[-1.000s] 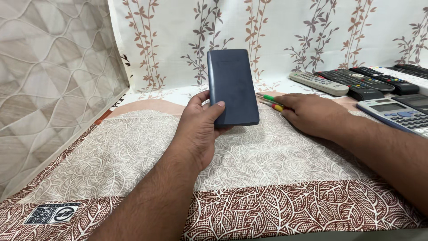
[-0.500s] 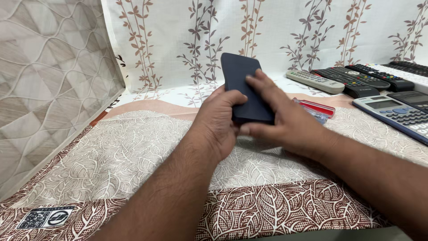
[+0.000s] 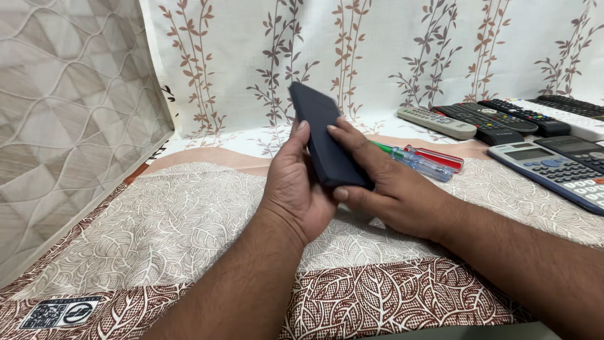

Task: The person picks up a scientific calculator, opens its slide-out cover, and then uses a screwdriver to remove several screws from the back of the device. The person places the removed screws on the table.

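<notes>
The dark blue slab-shaped device [image 3: 327, 141], flat and rectangular like a phone or a power bank, is held up above the bed between both hands, tilted so that its top end leans away toward the wall and its lower end sits down in the palms. The left hand [image 3: 296, 189] closes on it from the left side: the thumb stands up along the left edge and the palm is behind the lower part. The right hand [image 3: 384, 182] closes on it from the right side, with the index finger laid across the front face near the middle and the thumb under the bottom corner. So both hands are clamped on the device, and it touches nothing else. Under the hands lies a bedsheet [image 3: 163, 233] with a pale leaf pattern and a brown leaf border near the front edge. Just behind the right hand, on the sheet, lie two screwdrivers close together, one with a green handle and clear blue shaft grip [image 3: 415, 162] and one with a red handle [image 3: 440, 157]. Farther right lie a grey calculator [image 3: 553, 170] and a row of remote controls [image 3: 491, 119], well apart from the device. A curtain with brown vine print [image 3: 390, 56] hangs behind.
</notes>
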